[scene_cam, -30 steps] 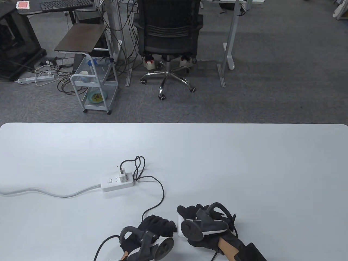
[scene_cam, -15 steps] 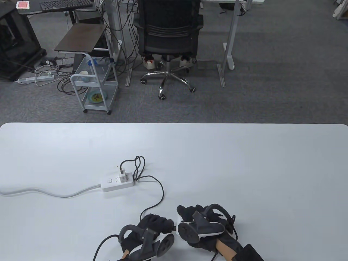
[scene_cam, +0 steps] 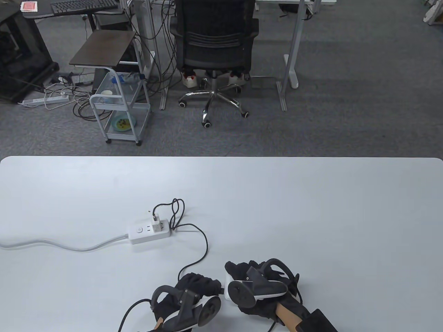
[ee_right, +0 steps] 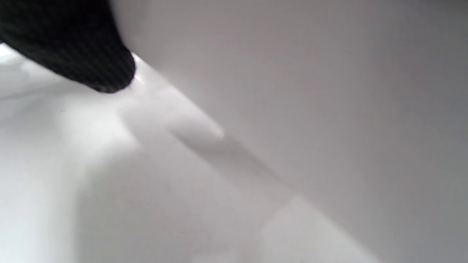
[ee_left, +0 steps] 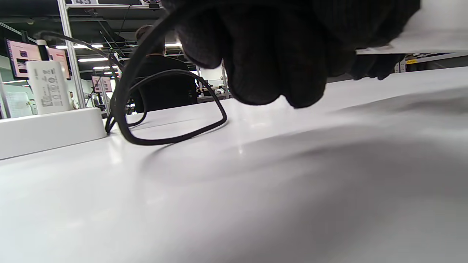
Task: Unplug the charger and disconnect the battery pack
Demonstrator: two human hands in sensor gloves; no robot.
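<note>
White table (scene_cam: 311,207); both hands (scene_cam: 197,287) grip battery pack (scene_cam: 227,288).

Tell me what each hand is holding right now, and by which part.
The right hand grips the white battery pack over its top. The left hand holds the black cable at its battery-pack end.
</note>
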